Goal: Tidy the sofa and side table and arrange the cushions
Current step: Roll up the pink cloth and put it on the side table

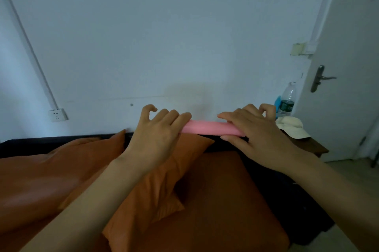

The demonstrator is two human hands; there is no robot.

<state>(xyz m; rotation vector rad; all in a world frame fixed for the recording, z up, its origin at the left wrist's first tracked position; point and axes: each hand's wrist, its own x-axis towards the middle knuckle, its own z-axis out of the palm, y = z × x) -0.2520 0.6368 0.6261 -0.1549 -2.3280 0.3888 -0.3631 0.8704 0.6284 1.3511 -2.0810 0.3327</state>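
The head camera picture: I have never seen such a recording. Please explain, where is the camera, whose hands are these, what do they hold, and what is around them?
There is no machine here. A person wears the camera on the head, so it looks forward and down at that person's own hands. The left hand and the right hand together hold a pink, roll-shaped thing, one hand at each end. I cannot tell what it is. Below lie orange cushions on a dark sofa. At the right, a small side table carries a pale cap and a water bottle, beside a white door.
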